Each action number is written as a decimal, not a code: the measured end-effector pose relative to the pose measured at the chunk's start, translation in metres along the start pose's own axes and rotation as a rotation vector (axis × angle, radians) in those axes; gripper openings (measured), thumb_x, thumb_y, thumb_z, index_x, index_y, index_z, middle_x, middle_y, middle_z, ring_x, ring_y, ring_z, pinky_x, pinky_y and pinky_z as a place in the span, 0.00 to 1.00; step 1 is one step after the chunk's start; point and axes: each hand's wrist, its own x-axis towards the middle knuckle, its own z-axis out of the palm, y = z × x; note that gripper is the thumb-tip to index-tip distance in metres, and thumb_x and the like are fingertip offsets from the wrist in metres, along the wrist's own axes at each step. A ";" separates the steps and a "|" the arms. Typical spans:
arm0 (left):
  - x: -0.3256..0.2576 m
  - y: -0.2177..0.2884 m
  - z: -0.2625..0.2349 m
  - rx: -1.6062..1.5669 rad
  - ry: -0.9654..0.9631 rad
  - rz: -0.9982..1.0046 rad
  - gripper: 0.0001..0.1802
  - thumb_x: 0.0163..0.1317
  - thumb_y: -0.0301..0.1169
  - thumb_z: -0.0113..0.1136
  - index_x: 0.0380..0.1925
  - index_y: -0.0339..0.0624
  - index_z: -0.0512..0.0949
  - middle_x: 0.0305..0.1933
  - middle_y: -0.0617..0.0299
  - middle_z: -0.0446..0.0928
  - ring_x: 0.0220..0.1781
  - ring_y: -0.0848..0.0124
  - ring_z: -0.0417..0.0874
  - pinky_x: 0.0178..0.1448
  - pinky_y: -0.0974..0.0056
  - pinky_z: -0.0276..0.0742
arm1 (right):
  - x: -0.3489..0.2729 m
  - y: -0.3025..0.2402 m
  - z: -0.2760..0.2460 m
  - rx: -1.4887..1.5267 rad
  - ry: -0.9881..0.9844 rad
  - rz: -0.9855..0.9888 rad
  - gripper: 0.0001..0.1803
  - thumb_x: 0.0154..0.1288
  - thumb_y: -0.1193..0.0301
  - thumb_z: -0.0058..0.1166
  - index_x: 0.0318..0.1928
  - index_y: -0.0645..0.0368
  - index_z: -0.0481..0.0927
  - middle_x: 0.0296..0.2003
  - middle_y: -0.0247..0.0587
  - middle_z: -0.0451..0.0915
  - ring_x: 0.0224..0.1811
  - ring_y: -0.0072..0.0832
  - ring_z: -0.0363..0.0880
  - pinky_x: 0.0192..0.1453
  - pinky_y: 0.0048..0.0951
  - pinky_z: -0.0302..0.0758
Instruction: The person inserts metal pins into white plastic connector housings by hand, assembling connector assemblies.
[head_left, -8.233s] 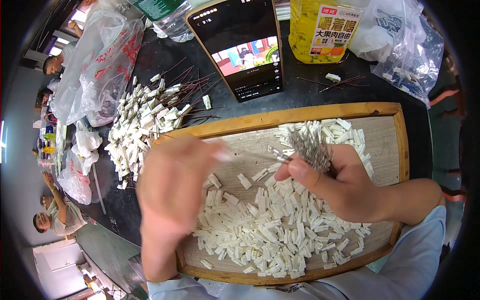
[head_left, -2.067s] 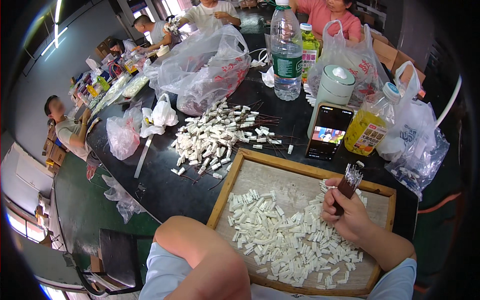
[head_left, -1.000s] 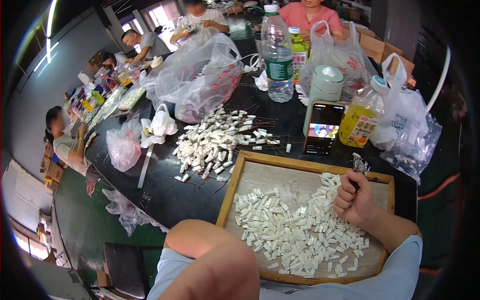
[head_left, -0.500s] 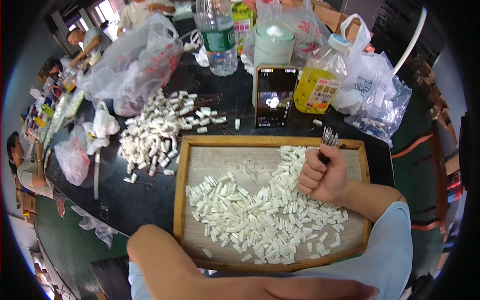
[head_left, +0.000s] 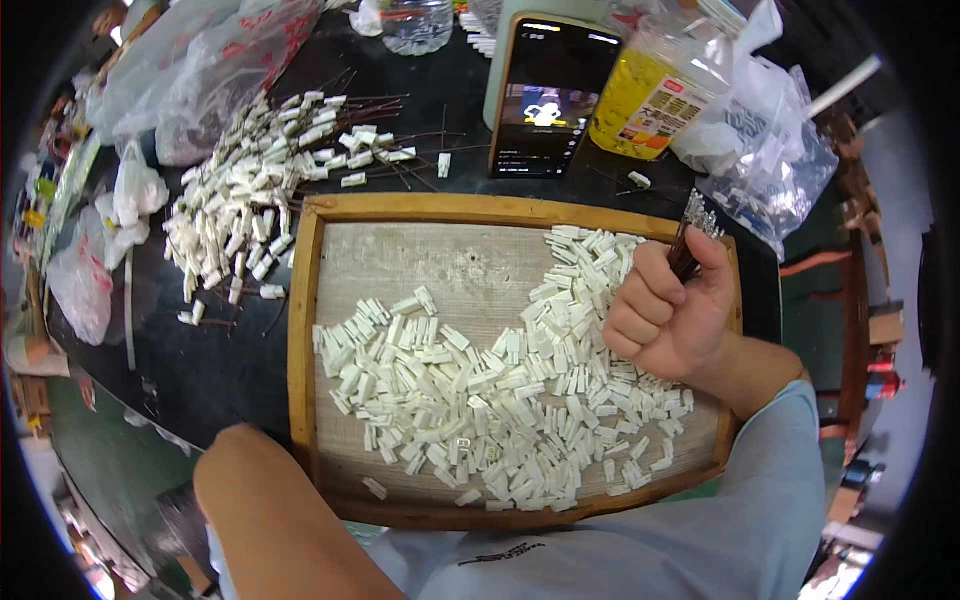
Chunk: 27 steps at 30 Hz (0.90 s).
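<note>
The left forearm (head_left: 290, 520) is carrying its hand out below view, and the tray (head_left: 304, 330) is appearing higher than before.

Upright phone (head_left: 550, 95), perhaps a pale green flask (head_left: 560, 8) behind it, yellow-filled bottle (head_left: 650, 100), crumpled plastic bag (head_left: 190, 65)

1 fisheye head view, close above wood-framed tray (head_left: 470, 209), facing down and forward across black table (head_left: 175, 365).

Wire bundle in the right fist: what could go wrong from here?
1. The wire bundle's metal tips stand exposed above the right hand; they could snag or bend.
2. If that grip slackens, wires might drop among the loose white pieces.
3. The phone stands near the tray's far rim; a knock could topple it.
</note>
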 end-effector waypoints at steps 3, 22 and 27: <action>-0.001 0.003 -0.004 0.042 0.015 -0.022 0.08 0.56 0.29 0.52 0.33 0.39 0.76 0.36 0.62 0.77 0.37 0.72 0.76 0.45 0.68 0.69 | -0.002 0.001 0.003 -0.018 0.045 -0.026 0.27 0.67 0.45 0.32 0.17 0.50 0.56 0.10 0.25 0.48 0.12 0.21 0.44 0.20 0.26 0.45; 0.003 -0.001 0.011 -0.078 -0.152 -0.290 0.07 0.53 0.27 0.56 0.30 0.36 0.77 0.34 0.58 0.77 0.36 0.67 0.77 0.45 0.64 0.71 | -0.006 0.000 0.004 0.033 0.056 -0.009 0.27 0.67 0.47 0.32 0.16 0.51 0.57 0.10 0.25 0.48 0.13 0.20 0.44 0.20 0.26 0.46; 0.010 -0.004 0.004 -0.063 -0.210 -0.340 0.06 0.52 0.27 0.56 0.29 0.36 0.77 0.34 0.57 0.77 0.36 0.65 0.78 0.45 0.63 0.72 | -0.006 0.004 0.004 0.012 0.056 0.012 0.27 0.67 0.46 0.33 0.16 0.50 0.56 0.10 0.25 0.48 0.12 0.21 0.44 0.20 0.26 0.46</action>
